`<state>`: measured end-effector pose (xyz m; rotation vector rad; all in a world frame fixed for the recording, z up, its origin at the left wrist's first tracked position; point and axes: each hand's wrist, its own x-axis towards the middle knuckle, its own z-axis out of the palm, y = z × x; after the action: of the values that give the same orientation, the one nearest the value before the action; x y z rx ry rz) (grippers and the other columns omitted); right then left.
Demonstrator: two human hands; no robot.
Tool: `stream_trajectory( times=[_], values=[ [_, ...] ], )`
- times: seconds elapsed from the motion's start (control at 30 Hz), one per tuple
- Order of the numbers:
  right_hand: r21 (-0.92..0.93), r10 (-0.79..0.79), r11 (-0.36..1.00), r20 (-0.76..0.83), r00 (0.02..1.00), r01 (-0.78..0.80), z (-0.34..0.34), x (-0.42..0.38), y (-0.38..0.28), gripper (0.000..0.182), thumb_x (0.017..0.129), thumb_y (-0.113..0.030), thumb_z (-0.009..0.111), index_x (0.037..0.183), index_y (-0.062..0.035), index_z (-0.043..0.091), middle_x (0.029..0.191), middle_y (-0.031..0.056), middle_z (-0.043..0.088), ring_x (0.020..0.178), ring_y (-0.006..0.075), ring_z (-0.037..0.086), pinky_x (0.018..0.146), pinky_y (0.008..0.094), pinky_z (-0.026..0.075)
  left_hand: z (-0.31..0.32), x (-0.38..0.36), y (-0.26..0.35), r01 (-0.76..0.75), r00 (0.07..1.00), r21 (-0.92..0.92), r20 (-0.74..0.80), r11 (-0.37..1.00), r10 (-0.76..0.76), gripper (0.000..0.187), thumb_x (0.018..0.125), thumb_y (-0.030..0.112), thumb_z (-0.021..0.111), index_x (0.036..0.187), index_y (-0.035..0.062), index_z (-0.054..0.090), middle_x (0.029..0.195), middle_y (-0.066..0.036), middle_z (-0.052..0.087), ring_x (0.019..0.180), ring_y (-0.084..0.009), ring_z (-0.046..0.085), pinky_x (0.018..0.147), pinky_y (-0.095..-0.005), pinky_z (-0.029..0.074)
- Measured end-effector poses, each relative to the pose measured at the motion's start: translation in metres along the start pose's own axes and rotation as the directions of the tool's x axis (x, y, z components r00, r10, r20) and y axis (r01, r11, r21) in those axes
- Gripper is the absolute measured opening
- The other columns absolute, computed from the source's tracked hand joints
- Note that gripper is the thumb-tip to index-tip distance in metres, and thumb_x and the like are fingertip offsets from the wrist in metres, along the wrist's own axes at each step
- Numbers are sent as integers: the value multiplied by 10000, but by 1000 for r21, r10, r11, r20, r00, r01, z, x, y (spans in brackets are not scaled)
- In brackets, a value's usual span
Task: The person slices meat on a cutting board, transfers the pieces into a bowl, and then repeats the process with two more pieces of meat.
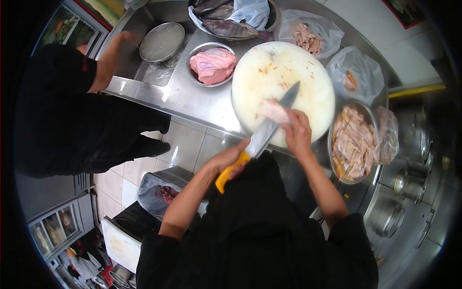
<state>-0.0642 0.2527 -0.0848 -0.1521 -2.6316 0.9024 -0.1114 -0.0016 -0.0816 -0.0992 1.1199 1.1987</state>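
Observation:
Near the front edge of a round white cutting board [308, 65], my left hand [232, 160] is closed around the yellow handle of a large knife [262, 136]. The blade points up and to the right across the board. My right hand [297, 131] is closed on a pale piece of meat [274, 111], which lies against the blade and hides part of it. Small brown and orange scraps lie on the board. An oval metal tray of pale meat strips [355, 139] stands just right of the board.
Pink meat [212, 66] fills a metal bowl left of the board. Whole fish [231, 29] lie in a basin behind. Plastic bags [361, 65] with meat are at the back right. A person in black [62, 111] stands at the sink on the left. A lined bin [154, 185] is below.

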Motion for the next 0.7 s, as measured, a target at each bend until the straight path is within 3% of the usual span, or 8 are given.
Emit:
stream_trajectory(
  times=[0.2, 0.37, 0.47, 0.7],
  values=[
    [15, 34, 999, 21, 999, -35, -14, -1, 3, 427, 814, 49, 713, 1233, -29, 686, 1161, 192, 648, 1058, 361, 651, 916, 401, 521, 0, 19, 4, -38, 999, 31, -11, 999, 38, 757, 967, 818, 273, 712, 120, 415, 468, 31, 347, 321, -99, 373, 316, -292, 355],
    [-63, 70, 996, 2, 998, -69, -24, -11, 6, 370, 823, 35, 727, 1186, -32, 706, 1146, 193, 666, 1043, 382, 660, 906, 404, 530, -5, 9, -2, 1, 1000, 49, -5, 999, -1, 764, 964, 821, 283, 694, 119, 421, 466, 26, 360, 319, -99, 373, 309, -294, 353],
    [-10, 98, 995, -44, 994, -99, -20, -15, 3, 353, 820, 46, 722, 1169, -4, 696, 1119, 185, 674, 1068, 372, 647, 913, 423, 534, -5, 3, -13, 32, 999, 49, -11, 998, -31, 766, 964, 820, 287, 683, 120, 422, 465, 25, 365, 318, -98, 375, 307, -289, 350],
    [-9, 53, 999, -64, 997, -54, -18, -18, 10, 334, 840, 31, 721, 1172, 6, 701, 1107, 203, 688, 996, 370, 684, 865, 404, 552, 1, 13, -5, 1, 1000, 45, 4, 999, -1, 763, 968, 815, 278, 688, 120, 424, 472, 27, 371, 318, -98, 378, 310, -280, 354]
  ],
)
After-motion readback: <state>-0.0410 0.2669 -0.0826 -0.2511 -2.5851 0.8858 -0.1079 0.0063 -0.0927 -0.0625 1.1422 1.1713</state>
